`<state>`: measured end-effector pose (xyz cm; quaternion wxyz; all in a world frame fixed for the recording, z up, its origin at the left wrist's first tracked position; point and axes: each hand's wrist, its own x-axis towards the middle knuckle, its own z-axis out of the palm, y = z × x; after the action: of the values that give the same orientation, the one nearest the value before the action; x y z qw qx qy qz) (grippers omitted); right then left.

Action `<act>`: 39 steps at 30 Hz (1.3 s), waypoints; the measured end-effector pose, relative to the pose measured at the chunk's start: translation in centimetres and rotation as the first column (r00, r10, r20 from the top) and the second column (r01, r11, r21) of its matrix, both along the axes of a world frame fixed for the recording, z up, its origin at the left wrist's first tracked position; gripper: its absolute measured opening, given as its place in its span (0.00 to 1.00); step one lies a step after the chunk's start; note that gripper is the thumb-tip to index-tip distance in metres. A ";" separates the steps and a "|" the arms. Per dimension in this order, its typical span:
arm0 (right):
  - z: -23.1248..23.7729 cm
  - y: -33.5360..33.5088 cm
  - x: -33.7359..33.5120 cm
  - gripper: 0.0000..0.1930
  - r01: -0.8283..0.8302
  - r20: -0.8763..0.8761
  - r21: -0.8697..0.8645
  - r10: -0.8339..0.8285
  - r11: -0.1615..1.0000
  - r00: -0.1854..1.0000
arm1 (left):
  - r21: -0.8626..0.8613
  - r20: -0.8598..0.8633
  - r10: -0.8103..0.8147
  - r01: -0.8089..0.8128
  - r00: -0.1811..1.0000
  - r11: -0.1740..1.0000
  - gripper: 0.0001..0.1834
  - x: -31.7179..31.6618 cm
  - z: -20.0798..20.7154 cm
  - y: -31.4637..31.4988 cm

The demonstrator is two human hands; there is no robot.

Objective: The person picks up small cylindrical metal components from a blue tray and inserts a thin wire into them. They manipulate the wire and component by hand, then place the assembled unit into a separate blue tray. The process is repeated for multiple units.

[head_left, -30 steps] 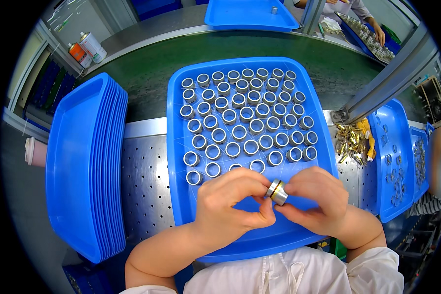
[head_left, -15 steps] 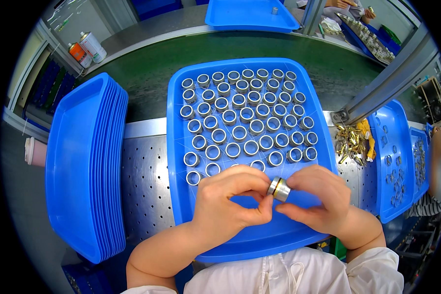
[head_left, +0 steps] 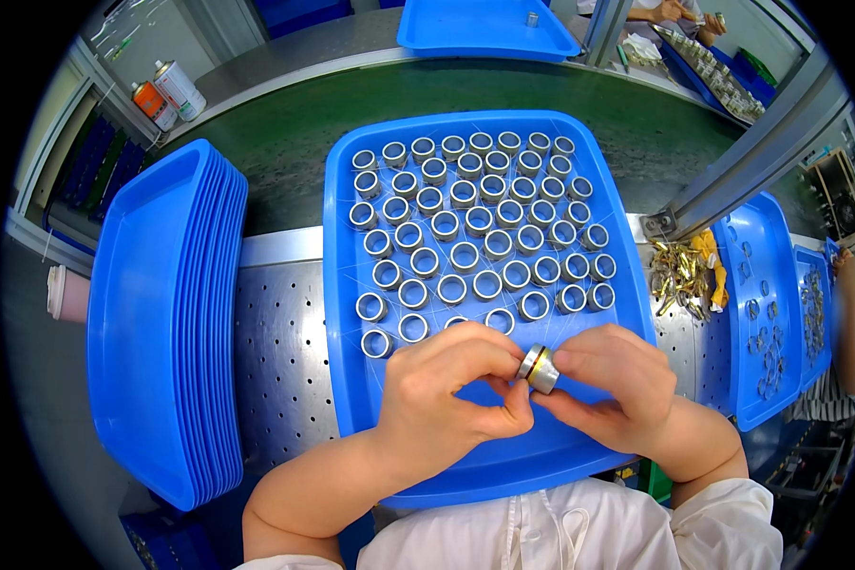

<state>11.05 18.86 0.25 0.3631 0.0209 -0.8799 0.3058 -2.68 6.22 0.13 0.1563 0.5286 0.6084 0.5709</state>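
Note:
Between my two hands is a short silver metal sleeve (head_left: pixel 540 370) with a yellow and dark band around it, tilted above the near part of a blue tray (head_left: pixel 503 465). My left hand (head_left: pixel 446 389) pinches its left end between thumb and fingers. On its right side, the thumb and fingertips of my right hand (head_left: pixel 620 385) are closed against the piece. Inside the tray, many similar open metal sleeves (head_left: pixel 485 285) stand upright in loose rows beyond my hands; my left hand partly hides the nearest ones.
A stack of blue trays (head_left: pixel 157 332) stands on the left, near a pink cup (head_left: pixel 68 294). To the right lie brass-coloured parts (head_left: pixel 679 275), a yellow cloth (head_left: pixel 711 266) and a tray of thin rings (head_left: pixel 765 313). A slanted metal post (head_left: pixel 760 152) rises there. Another person works at upper right.
My right hand has shifted slightly left, its thumb and fingers closer on the sleeve. The sleeve has turned a little; my left hand keeps its pinch.

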 end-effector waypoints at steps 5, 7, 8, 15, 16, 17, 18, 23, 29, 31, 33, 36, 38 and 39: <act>0.1 0.6 0.1 0.21 -0.039 0.024 0.115 0.037 0.993 0.999 | -0.050 0.200 -0.018 0.029 0.980 0.998 0.10 -0.2 0.0 0.1; 0.1 0.8 0.0 0.22 -0.036 -0.001 0.155 0.037 0.987 0.999 | -0.053 0.203 -0.030 0.041 0.979 0.998 0.10 -0.3 -0.1 0.1; 0.1 0.8 -0.1 0.22 -0.035 -0.014 0.174 0.038 0.984 0.999 | -0.055 0.205 -0.035 0.047 0.978 0.997 0.10 -0.3 -0.1 0.1; 0.2 0.1 0.1 0.20 0.003 0.056 -0.049 0.000 0.999 0.998 | -0.051 0.136 -0.015 0.023 0.991 0.998 0.10 -0.1 -0.1 0.0; 0.3 0.1 0.1 0.19 0.000 0.057 -0.050 0.003 0.999 0.998 | -0.042 0.122 -0.012 0.017 0.992 0.999 0.10 -0.1 -0.1 0.1; 0.4 0.1 0.1 0.19 -0.004 0.058 -0.052 0.007 0.999 0.998 | -0.032 0.107 -0.008 0.011 0.994 0.999 0.10 -0.1 -0.1 0.1; 0.4 0.1 0.1 0.19 -0.005 0.050 -0.042 0.007 0.999 0.999 | -0.028 0.086 -0.009 0.011 0.996 1.000 0.10 0.0 -0.1 0.1; -0.1 0.0 0.0 0.20 -0.014 0.007 0.001 0.014 1.000 1.000 | -0.017 0.043 0.007 -0.007 0.999 1.000 0.10 0.0 -0.1 0.0; -0.1 0.1 -0.1 0.20 -0.003 -0.010 0.045 0.003 0.999 1.000 | -0.017 0.076 -0.023 0.024 0.997 1.000 0.10 -0.2 -0.3 0.0; 0.1 0.3 0.0 0.20 -0.011 0.014 0.089 0.010 0.996 1.000 | -0.039 0.188 -0.024 0.032 0.982 0.999 0.10 -0.1 -0.2 0.1; 0.2 0.5 -0.1 0.20 -0.017 0.022 0.127 0.014 0.992 1.000 | -0.053 0.238 -0.029 0.043 0.971 0.998 0.10 -0.1 -0.2 0.1; 0.1 0.5 -0.2 0.20 -0.009 0.019 0.114 0.007 0.993 1.000 | -0.059 0.206 -0.042 0.056 0.978 0.997 0.10 -0.3 -0.2 0.0; 0.1 0.3 -0.1 0.20 0.011 0.035 0.034 -0.012 0.999 0.999 | -0.055 0.169 -0.048 0.058 0.984 0.997 0.10 -0.3 -0.1 0.0; 0.2 0.3 0.0 0.20 0.002 0.058 0.019 -0.004 1.000 0.998 | -0.055 0.159 -0.049 0.058 0.986 0.997 0.10 -0.3 0.0 0.0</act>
<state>11.03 19.16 0.43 0.3378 0.0143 -0.8929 0.2973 -2.99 6.21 0.11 0.2347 0.4931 0.5965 0.5882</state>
